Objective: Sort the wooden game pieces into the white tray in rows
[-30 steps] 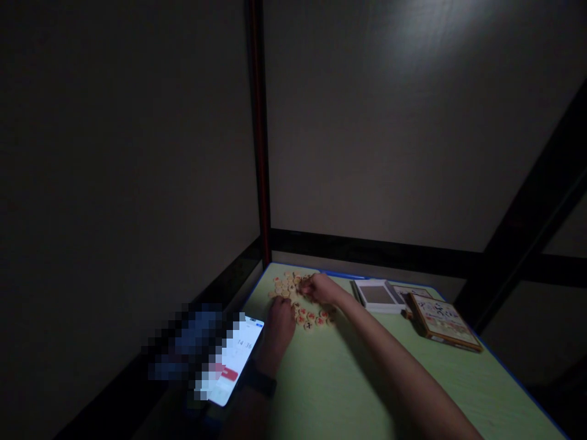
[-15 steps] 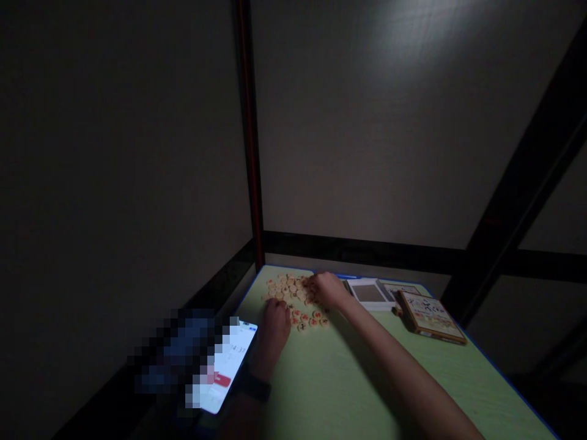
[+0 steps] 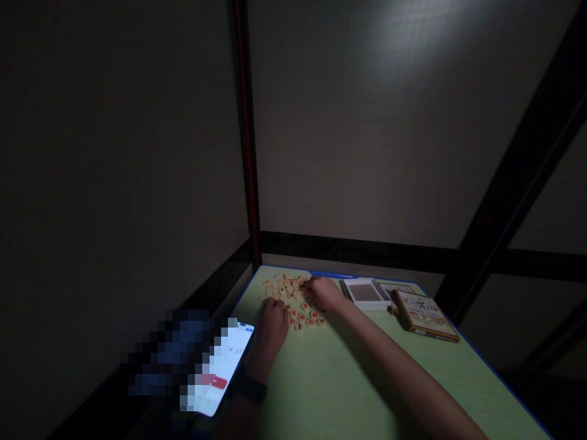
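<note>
Two dark walls [image 3: 348, 134] rise around me, one left and one far; below them spreads the green table [image 3: 339, 373], edged in blue, its far left corner close to where they meet; a lit phone [image 3: 229, 360], partly blurred out by blocks, is left of my left wrist; a printed box [image 3: 426, 315] lies at the table's right side, with a shallow white box [image 3: 367, 293] to its left; my right hand [image 3: 324, 293] reaches in from the right, fingers curled down at the right edge of the far cluster of pieces [image 3: 282, 289]; my left hand [image 3: 273, 324] rests at that cluster's near side, fingers bent; I cannot tell whether either is pinching a piece; a dark band [image 3: 251, 389] circles my left wrist; the near cluster of pieces [image 3: 301, 318], mostly red-marked, lies between my hands.
</note>
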Demonstrator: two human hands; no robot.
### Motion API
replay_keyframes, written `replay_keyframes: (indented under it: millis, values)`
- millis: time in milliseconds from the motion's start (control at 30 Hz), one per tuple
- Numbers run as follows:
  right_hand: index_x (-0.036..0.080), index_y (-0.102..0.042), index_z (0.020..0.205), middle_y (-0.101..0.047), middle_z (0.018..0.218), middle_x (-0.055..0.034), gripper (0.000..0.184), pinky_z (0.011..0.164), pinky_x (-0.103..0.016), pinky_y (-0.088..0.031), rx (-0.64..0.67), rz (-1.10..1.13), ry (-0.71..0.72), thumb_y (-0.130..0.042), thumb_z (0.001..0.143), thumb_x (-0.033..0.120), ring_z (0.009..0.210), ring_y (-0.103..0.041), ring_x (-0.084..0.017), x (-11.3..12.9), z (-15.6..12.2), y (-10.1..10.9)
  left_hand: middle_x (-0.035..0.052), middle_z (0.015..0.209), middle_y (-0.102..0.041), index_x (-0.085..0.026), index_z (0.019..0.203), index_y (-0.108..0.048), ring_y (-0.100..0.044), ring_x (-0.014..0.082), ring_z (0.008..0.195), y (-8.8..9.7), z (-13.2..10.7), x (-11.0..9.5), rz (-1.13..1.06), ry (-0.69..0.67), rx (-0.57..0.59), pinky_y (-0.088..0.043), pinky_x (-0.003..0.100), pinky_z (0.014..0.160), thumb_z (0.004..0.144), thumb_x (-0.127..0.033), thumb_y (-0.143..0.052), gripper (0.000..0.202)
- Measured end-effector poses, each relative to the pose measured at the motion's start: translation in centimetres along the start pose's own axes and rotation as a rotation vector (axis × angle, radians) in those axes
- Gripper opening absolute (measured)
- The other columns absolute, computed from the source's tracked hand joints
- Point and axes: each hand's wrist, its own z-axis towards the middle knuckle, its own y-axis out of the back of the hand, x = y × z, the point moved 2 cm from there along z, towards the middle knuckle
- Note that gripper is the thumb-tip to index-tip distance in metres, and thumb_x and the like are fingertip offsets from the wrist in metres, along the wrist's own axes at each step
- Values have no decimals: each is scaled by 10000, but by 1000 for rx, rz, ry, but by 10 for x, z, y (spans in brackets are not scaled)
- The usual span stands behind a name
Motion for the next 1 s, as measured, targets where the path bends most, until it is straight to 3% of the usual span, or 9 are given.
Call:
replay_keyframes:
  millis: [133,233,400,600,767,1000]
  values:
    - [149,-729,992,-711,1012,-104,242,764,-232,-408,-47,74,28,-531,867,87,928,-651,-193,0,-17,5,111,1171,-594,-168,1090,-690,-608,219,1068,5,-3,-3,-52,9,34,-450,298,951,925,-347,-584,265]
    - [142,-728,1004,-687,1016,-105,246,775,-228,-419,-71,124,48,-508,904,99,911,-646,-180,-3,-34,2,103,1243,-563,-190,1211,-648,-606,240,1104,7,-5,-4,-86,22,120,-455,304,959,800,-464,-723,500]
    - [143,-735,1020,-684,976,-113,249,795,-258,-462,-176,297,45,-513,918,95,890,-655,-195,-28,-61,-6,114,1347,-521,-187,1321,-590,-569,269,1198,7,-7,-5,-127,-5,231,-443,298,1009,614,-433,-860,795]
    - [138,-729,1007,-716,989,-132,244,819,-297,-494,-171,258,-39,-491,953,135,908,-679,-222,-51,-89,-28,104,1300,-559,-187,1269,-623,-546,262,1232,5,-4,-5,-167,-12,241,-417,294,1042,627,-349,-851,700]
    - [181,-741,1052,-737,1032,-117,288,849,-303,-520,-250,322,55,-496,926,96,943,-695,-212,-49,-98,-41,111,1303,-559,-171,1259,-624,-547,254,1228,1,-2,-5,-176,-1,208,-397,300,1075,632,-307,-861,684]
    - [196,-776,1020,-760,1089,-108,305,957,-336,-524,-256,499,130,-558,852,63,1041,-702,-216,-47,-99,-38,93,1293,-560,-186,1210,-641,-546,245,1226,-7,1,-2,-208,-43,171,-401,307,1082,628,-289,-872,634]
